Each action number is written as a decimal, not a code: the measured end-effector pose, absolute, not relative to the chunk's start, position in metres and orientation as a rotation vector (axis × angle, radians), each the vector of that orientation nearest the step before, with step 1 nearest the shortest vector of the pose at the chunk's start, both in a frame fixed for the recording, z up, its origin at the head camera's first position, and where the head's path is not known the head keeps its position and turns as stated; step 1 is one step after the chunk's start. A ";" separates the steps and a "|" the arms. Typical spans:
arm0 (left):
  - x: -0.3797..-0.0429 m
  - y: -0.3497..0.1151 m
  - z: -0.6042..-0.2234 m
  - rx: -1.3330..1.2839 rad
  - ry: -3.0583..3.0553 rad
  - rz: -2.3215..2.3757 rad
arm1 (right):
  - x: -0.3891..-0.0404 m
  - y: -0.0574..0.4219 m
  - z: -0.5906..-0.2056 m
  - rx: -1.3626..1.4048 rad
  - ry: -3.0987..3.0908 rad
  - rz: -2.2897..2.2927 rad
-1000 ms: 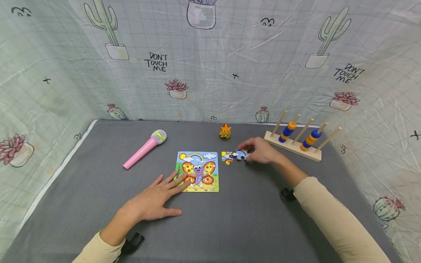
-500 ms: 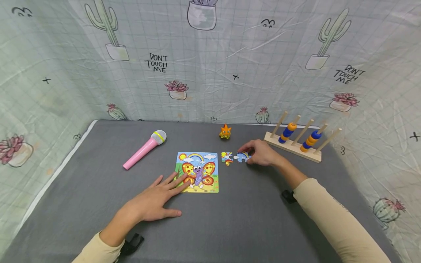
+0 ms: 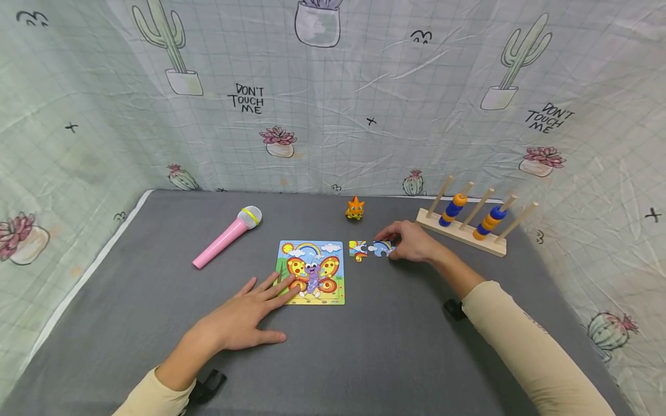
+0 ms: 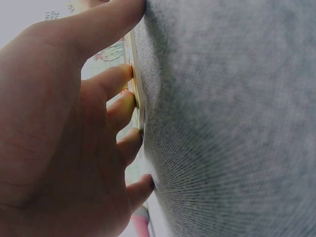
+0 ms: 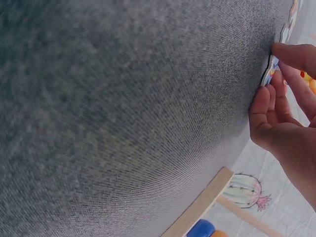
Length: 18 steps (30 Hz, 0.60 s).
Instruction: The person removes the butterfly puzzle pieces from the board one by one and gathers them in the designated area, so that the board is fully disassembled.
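The rainbow piece lies just right of the board, near its upper right corner. The right hand pinches it, thumb and fingers closed in narrowly on the end farther from the board. In the right wrist view the fingers curl in at the piece's edge, low over the table. Its tab points toward the board and toward the notch in the sun piece, which sits between the rainbow piece and the board; whether the two pieces touch is hard to tell.

The board shows a butterfly under a sun and rainbow. The left hand comes in from its lower left, wide, fingers spread and palm down, gripping nothing. Its index and middle fingertips rest on the board's lower left part, while the little finger is off to the left of it and the thumb is stretched out below it.

Beyond the board, slightly to its right, stands an orange toy. A pink microphone lies to its upper left, silver head pointing away. Well to its upper right is a peg rack with blue and orange rings on two of its five pegs.
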<state>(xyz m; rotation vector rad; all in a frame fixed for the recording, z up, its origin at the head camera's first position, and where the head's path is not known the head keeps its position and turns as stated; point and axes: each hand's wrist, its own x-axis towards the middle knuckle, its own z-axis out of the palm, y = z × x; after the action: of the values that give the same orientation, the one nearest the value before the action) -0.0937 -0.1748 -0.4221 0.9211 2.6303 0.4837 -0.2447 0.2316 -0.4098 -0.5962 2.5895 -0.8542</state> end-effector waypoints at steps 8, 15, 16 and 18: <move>-0.093 -0.175 -0.422 0.909 2.626 0.484 | -0.246 0.231 -0.412 -0.612 2.584 -0.861; -0.093 -0.175 -0.422 0.908 2.626 0.487 | -0.244 0.233 -0.412 -0.608 2.583 -0.865; -0.093 -0.175 -0.422 0.908 2.625 0.488 | -0.244 0.233 -0.412 -0.611 2.583 -0.864; -0.093 -0.175 -0.423 0.910 2.625 0.488 | -0.244 0.234 -0.411 -0.609 2.587 -0.862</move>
<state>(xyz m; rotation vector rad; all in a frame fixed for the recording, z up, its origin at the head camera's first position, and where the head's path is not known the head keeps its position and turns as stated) -0.0932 -0.1749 -0.4226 0.9102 2.6250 0.4884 -0.2435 0.2337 -0.4112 -0.6089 2.5872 -0.8617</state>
